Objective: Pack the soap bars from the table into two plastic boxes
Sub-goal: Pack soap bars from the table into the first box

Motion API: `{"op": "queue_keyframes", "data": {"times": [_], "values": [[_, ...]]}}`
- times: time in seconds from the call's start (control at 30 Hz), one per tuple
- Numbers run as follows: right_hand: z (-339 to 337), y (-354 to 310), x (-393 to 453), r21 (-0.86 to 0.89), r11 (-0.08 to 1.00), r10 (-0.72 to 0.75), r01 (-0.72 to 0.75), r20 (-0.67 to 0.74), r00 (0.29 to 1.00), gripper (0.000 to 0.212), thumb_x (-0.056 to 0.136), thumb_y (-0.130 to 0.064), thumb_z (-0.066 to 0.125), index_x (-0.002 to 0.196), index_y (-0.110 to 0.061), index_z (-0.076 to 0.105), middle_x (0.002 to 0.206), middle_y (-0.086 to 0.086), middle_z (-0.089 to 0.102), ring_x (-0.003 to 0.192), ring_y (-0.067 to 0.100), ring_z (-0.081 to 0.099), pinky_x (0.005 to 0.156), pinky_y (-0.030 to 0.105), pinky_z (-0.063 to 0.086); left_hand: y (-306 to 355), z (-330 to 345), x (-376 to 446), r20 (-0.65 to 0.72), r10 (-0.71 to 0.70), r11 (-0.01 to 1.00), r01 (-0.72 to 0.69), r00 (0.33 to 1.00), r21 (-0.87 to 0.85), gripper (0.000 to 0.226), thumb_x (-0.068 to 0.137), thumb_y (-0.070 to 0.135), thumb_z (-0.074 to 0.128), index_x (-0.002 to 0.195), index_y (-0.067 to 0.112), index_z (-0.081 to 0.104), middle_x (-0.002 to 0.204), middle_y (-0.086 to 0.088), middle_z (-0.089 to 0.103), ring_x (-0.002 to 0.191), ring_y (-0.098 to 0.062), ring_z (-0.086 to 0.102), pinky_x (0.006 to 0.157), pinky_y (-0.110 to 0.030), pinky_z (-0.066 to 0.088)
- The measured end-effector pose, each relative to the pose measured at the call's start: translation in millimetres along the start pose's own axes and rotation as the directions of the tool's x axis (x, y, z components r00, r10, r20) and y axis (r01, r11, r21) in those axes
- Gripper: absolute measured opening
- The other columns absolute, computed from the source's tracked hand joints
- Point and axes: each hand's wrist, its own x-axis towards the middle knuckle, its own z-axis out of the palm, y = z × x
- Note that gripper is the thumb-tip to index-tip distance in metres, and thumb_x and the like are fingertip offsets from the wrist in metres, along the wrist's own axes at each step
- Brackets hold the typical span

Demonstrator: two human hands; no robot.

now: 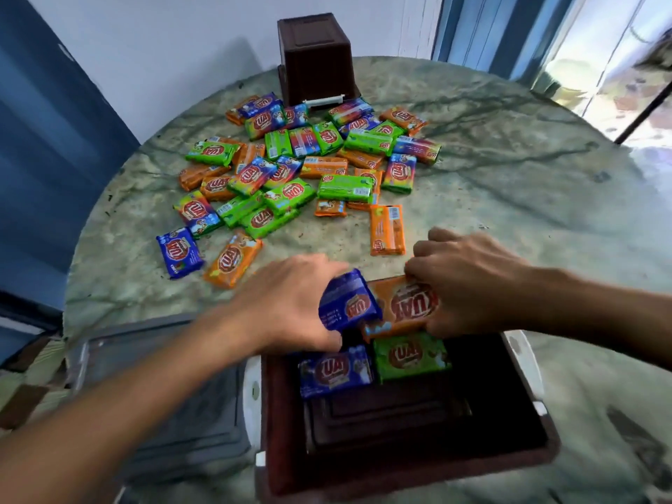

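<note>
Filling the near box (516,463), lower centre: left hand (291,303) grips a blue bar (347,303), right hand (469,285) apparently pinches an orange bar (400,307). Next, lower both beside the two bars inside.

Soap bars half packed, two dark brown plastic boxes on table.
Near box (276,423) at 6 o'clock, open top, holds a blue bar (335,371) and a green bar (411,356) flat side by side at its far wall. Tilted blue bar (349,303) and orange bar (403,307) over its far rim, in hands. Second box (314,60) at 12 o'clock, upside down. Loose pile of bars (302,165) between the boxes, green, orange, blue, rainbow wrappers, overlapping.
</note>
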Motion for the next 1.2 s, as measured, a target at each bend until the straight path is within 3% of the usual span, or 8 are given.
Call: {"op": "queue_keyframes", "data": {"times": [0.13, 0.23, 0.43, 0.57, 0.77, 0.9, 1.07, 1.2], "values": [[48.1, -22.5, -24.5, 0.046, 0.998, -0.052, 0.046, 0.144, 0.988, 0.061, 0.073, -0.06, 0.062, 0.117, -0.018, 0.055, 0.11, -0.001, 0.055, 0.1, 0.018, 0.048, 0.075, 0.032, 0.048, 14.9, 50.2, -14.2, 0.202, 0.041, 0.998, -0.049, 0.978, 0.031, 0.062, 0.059, 0.052, 0.071, 0.114, 0.028, 0.053, 0.102, 0.01, 0.053, 0.091, -0.014, 0.056, 0.076, -0.031, 0.047], [80.9, -30.8, -30.0, 0.077, 0.997, -0.05, 0.032, 0.251, 0.967, 0.052, 0.071, -0.051, 0.065, 0.109, -0.016, 0.061, 0.106, 0.002, 0.063, 0.098, 0.023, 0.057, 0.074, 0.035, 0.054, 16.6, 84.4, -17.1, 0.309, 0.071, 0.99, -0.105, 0.948, 0.095, 0.056, 0.06, 0.048, 0.072, 0.108, 0.026, 0.053, 0.101, 0.008, 0.052, 0.093, -0.017, 0.057, 0.069, -0.028, 0.04], [107.8, -38.9, -29.0, 0.082, 0.996, -0.053, 0.028, 0.316, 0.947, 0.03, 0.075, -0.036, 0.063, 0.095, -0.013, 0.062, 0.1, 0.007, 0.067, 0.088, 0.028, 0.066, 0.071, 0.033, 0.053, 17.6, 112.1, -17.9, 0.377, 0.095, 0.986, -0.138, 0.922, 0.09, 0.057, 0.061, 0.042, 0.076, 0.11, 0.021, 0.056, 0.109, 0.001, 0.057, 0.101, -0.02, 0.055, 0.076, -0.03, 0.041], [114.7, -41.6, -24.8, 0.09, 0.996, -0.055, 0.029, 0.299, 0.953, 0.031, 0.078, -0.033, 0.063, 0.098, -0.01, 0.062, 0.104, 0.011, 0.067, 0.093, 0.031, 0.065, 0.073, 0.035, 0.052, 20.8, 123.3, -16.9, 0.389, 0.1, 0.991, -0.125, 0.916, 0.04, 0.055, 0.063, 0.038, 0.077, 0.11, 0.018, 0.057, 0.11, -0.001, 0.058, 0.101, -0.022, 0.055, 0.082, -0.037, 0.048], [133.6, -49.0, -20.8, 0.084, 0.996, -0.046, 0.018, 0.348, 0.936, 0.031, 0.091, -0.025, 0.055, 0.115, -0.005, 0.059, 0.121, 0.015, 0.059, 0.109, 0.033, 0.056, 0.079, 0.041, 0.049, 13.1, 139.4, -20.1, 0.343, 0.101, 0.994, -0.113, 0.934, 0.014, 0.057, 0.064, 0.036, 0.074, 0.117, 0.022, 0.056, 0.117, 0.0, 0.058, 0.107, -0.023, 0.058, 0.084, -0.037, 0.051], [127.3, -46.0, -21.7, 0.109, 0.994, -0.027, -0.013, 0.363, 0.931, 0.032, 0.093, -0.026, 0.052, 0.119, -0.007, 0.057, 0.126, 0.013, 0.055, 0.11, 0.034, 0.059, 0.083, 0.043, 0.05, 9.8, 132.5, -22.4, 0.291, 0.072, 0.997, -0.069, 0.954, -0.021, 0.047, 0.07, 0.034, 0.069, 0.113, 0.021, 0.058, 0.113, -0.001, 0.061, 0.106, -0.022, 0.058, 0.084, -0.036, 0.05], [112.3, -44.3, -20.1, 0.15, 0.987, 0.017, -0.053, 0.229, 0.973, 0.051, 0.09, -0.029, 0.057, 0.137, -0.02, 0.041, 0.132, 0.01, 0.045, 0.12, 0.031, 0.048, 0.086, 0.042, 0.048, 11.1, 124.1, -20.1, 0.174, 0.03, 0.999, -0.036, 0.984, 0.031, 0.054, 0.078, 0.031, 0.068, 0.128, 0.019, 0.051, 0.118, 0.0, 0.053, 0.112, -0.02, 0.047, 0.087, -0.036, 0.048], [112.1, -46.1, -18.2, 0.115, 0.992, 0.027, -0.055, 0.233, 0.972, 0.063, 0.088, -0.03, 0.061, 0.142, -0.02, 0.032, 0.136, 0.013, 0.036, 0.124, 0.033, 0.038, 0.089, 0.043, 0.046, 16.6, 131.9, -23.0, 0.205, -0.008, 0.994, -0.015, 0.979, 0.11, 0.062, 0.079, 0.026, 0.068, 0.135, 0.015, 0.044, 0.13, -0.005, 0.046, 0.12, -0.024, 0.041, 0.092, -0.036, 0.045]]}}
